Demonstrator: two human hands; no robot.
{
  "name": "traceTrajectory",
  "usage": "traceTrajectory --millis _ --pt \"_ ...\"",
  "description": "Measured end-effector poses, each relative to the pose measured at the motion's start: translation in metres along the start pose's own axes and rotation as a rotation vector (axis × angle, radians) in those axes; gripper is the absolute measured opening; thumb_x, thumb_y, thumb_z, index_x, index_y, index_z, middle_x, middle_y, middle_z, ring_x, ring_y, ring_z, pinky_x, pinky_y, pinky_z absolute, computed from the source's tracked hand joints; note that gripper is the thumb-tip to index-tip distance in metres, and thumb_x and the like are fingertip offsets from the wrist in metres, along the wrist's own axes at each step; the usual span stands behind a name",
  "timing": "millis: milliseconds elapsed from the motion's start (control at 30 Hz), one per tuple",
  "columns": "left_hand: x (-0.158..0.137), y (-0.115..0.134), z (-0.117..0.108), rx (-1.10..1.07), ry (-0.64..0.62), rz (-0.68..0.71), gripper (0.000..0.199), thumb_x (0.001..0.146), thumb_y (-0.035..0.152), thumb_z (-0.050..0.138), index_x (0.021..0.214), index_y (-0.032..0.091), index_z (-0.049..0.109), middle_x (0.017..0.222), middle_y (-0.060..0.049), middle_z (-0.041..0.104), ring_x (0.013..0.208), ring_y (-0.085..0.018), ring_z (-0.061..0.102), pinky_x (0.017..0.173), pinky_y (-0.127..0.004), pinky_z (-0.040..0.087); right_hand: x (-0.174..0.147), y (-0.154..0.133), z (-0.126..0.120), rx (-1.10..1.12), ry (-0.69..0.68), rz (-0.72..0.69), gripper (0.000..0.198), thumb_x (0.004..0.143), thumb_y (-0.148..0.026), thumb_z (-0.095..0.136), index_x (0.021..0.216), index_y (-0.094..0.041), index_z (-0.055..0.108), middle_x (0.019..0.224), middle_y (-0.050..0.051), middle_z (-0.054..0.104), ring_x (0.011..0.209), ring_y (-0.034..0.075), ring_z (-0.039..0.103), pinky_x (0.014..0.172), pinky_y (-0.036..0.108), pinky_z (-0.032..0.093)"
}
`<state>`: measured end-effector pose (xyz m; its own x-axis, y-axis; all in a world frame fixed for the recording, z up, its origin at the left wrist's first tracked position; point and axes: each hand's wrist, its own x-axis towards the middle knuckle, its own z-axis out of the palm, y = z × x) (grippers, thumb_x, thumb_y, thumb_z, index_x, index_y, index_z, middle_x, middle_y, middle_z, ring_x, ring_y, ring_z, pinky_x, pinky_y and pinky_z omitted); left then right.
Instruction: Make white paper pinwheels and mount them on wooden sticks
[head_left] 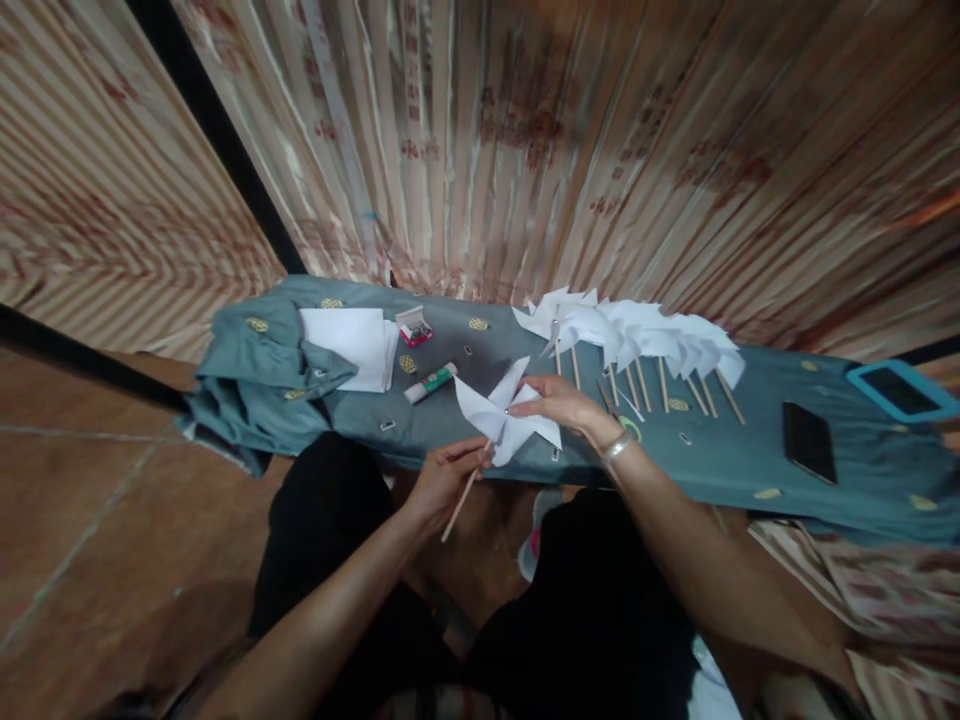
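Note:
A white paper pinwheel (511, 432) on a thin wooden stick (457, 512) is held over the front edge of the cloth-covered surface. My left hand (444, 482) is closed round the stick just below the blades. From the right, my right hand (561, 402) pinches the pinwheel near its centre, where a small dark pin head shows. The tips of some right fingers are hidden by the paper. Beyond my right hand, several finished-looking pinwheels (634, 330) lie overlapped in a row, sticks towards me. A glue stick (430, 383) lies left of the held pinwheel.
On the grey-green cloth (720, 455) are a stack of white paper (349, 345), a small red box of pins (414, 328), scissors (628, 428) with green handles, a dark phone (809, 442) and a blue-framed device (900, 390). A striped curtain (480, 150) hangs behind.

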<state>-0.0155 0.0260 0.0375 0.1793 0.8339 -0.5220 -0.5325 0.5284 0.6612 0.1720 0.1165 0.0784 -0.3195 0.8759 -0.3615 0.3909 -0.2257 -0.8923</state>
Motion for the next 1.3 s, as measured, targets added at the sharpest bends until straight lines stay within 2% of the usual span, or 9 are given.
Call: traceTrajectory --millis 133,333,567,767,867,1033,1300 --pt "0.002 -0.009 -0.002 -0.120 0.069 -0.103 0.014 0.069 -0.003 0.071 0.075 0.008 0.076 0.071 -0.007 0.073 0.054 -0.007 0.061 0.048 -0.014 0.047 0.020 -0.003 0.002 -0.208 -0.080 0.074 0.029 0.052 -0.036 0.081 0.067 -0.017 0.064 0.064 -0.001 0.067 0.061 0.015 0.059 0.061 0.027 0.048" --pt "0.010 -0.014 -0.007 -0.189 0.101 -0.172 0.018 0.076 -0.008 0.061 0.075 0.006 0.072 0.064 -0.007 0.069 0.051 -0.007 0.060 0.050 -0.015 0.048 0.052 -0.007 0.004 -0.484 -0.162 0.107 0.027 0.044 -0.029 0.082 0.052 -0.018 0.059 0.051 -0.007 0.052 0.057 0.012 0.047 0.056 0.024 0.037" --pt "0.013 -0.019 -0.012 -0.213 0.109 -0.202 0.015 0.076 -0.005 0.065 0.073 0.007 0.072 0.067 -0.006 0.070 0.056 -0.007 0.061 0.059 -0.017 0.050 0.068 -0.008 0.008 -0.707 -0.261 0.135 0.027 0.049 -0.033 0.082 0.065 -0.016 0.068 0.065 -0.003 0.060 0.066 0.015 0.052 0.062 0.025 0.040" --pt "0.011 -0.023 -0.012 -0.230 0.141 -0.230 0.020 0.084 -0.004 0.059 0.074 0.007 0.073 0.068 -0.007 0.072 0.060 -0.009 0.066 0.063 -0.017 0.053 0.069 -0.012 0.010 -0.813 -0.312 0.144 0.026 0.057 -0.031 0.080 0.076 -0.015 0.072 0.074 -0.001 0.066 0.070 0.016 0.057 0.064 0.024 0.043" --pt "0.009 -0.028 -0.014 -0.257 0.155 -0.264 0.019 0.083 -0.003 0.061 0.072 0.006 0.073 0.067 -0.008 0.072 0.061 -0.010 0.067 0.066 -0.018 0.055 0.068 -0.016 0.011 -0.853 -0.326 0.142 0.025 0.058 -0.029 0.079 0.078 -0.015 0.073 0.076 -0.001 0.068 0.073 0.017 0.059 0.065 0.024 0.043" --pt "0.010 -0.036 -0.019 -0.245 0.146 -0.287 0.008 0.076 -0.001 0.070 0.074 0.007 0.073 0.067 -0.006 0.071 0.055 -0.009 0.065 0.059 -0.018 0.055 0.066 -0.016 0.011 -0.883 -0.326 0.136 0.029 0.061 -0.027 0.077 0.087 -0.014 0.074 0.082 0.001 0.070 0.077 0.018 0.061 0.064 0.023 0.043" --pt "0.013 -0.035 -0.019 -0.232 0.173 -0.279 0.015 0.079 -0.004 0.064 0.072 0.006 0.073 0.062 -0.007 0.071 0.051 -0.009 0.065 0.055 -0.018 0.054 0.064 -0.012 0.010 -0.868 -0.332 0.107 0.029 0.063 -0.029 0.077 0.089 -0.014 0.073 0.085 0.002 0.070 0.078 0.019 0.062 0.065 0.024 0.043"
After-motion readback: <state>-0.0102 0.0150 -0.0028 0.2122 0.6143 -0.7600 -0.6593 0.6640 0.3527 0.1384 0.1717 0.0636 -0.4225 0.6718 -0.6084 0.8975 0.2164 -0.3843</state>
